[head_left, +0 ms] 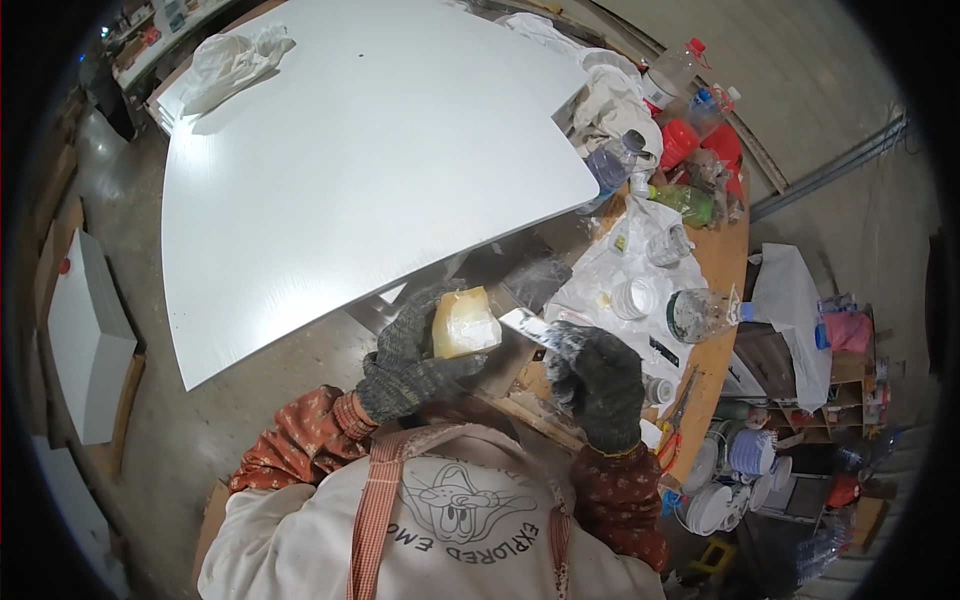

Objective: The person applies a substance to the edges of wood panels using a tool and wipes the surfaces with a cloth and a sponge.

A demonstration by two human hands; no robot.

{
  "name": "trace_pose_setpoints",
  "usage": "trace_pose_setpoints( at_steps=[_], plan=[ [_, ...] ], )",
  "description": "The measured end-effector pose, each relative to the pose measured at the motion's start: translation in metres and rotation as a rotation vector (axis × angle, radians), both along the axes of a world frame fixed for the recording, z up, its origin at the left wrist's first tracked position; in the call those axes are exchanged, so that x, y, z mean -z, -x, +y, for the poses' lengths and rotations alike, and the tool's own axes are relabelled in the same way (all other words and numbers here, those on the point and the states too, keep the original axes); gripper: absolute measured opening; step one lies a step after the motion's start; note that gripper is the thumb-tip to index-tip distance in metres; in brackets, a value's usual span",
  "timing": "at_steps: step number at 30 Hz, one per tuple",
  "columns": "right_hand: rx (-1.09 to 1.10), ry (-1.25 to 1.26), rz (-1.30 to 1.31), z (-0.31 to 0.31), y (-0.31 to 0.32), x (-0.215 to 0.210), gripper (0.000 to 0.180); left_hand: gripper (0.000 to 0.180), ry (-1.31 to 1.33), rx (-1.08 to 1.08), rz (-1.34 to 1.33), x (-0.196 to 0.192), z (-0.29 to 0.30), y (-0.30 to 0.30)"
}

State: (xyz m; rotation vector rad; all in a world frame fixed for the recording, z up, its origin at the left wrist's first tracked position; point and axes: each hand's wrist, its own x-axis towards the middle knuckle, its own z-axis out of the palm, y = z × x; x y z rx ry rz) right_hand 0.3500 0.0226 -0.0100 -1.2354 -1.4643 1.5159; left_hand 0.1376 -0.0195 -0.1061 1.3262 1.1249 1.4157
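Observation:
My left hand (405, 350), in a dark grey knit glove, grips a yellowish block (467, 322) with a whitish smear on its front face. To its right, my right hand (598, 385), gloved the same way, is closed around a putty knife (528, 325). The knife's flat blade carries white paste and points left at the block, with a small gap between them. White paste also marks the fingers of the right glove. The knife's handle is hidden inside that hand.
A large white panel (370, 190) spans the space ahead, with a crumpled plastic bag (232, 68) on it. At right, a wooden table (735, 262) holds an open white tub (633, 298), a clear bottle (700, 315), red-handled scissors (673, 440) and several other bottles. Buckets (708, 508) stand lower right.

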Motion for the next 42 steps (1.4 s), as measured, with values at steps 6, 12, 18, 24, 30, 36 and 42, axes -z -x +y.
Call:
trace_pose_setpoints(
  at_steps=[6, 12, 18, 24, 30, 36, 42],
  plan=[
    [-0.326, -0.79, -0.779, -0.011, 0.009, 0.023, 0.02, 0.072, 0.079, -0.142, -0.001, -0.022, -0.001, -0.009],
    [-0.179, -1.346, -0.786, -0.029, 0.005, 0.03, 0.025, 0.07, 0.03, -0.271, 0.273, -0.016, 0.002, -0.005],
    [-0.29, -1.268, -0.783, -0.029, -0.001, 0.05, 0.034, 0.079, -0.018, -0.245, 0.21, 0.004, -0.003, -0.002],
    [-0.035, -0.343, -0.158, -0.007, 0.02, 0.042, 0.026, 0.074, 0.172, -0.305, 0.244, -0.008, -0.012, 0.0],
    [0.077, -0.215, 0.514, 0.031, 0.03, 0.1, 0.031, 0.074, 0.085, -0.237, 0.248, -0.005, -0.018, 0.006],
    [0.138, -0.082, 0.779, 0.035, 0.036, 0.12, 0.033, 0.076, 0.039, -0.265, 0.221, 0.013, -0.022, 0.011],
    [0.051, -0.409, 0.024, 0.039, 0.036, 0.119, 0.028, 0.075, 0.002, -0.27, 0.278, 0.016, -0.022, 0.013]
  ],
)
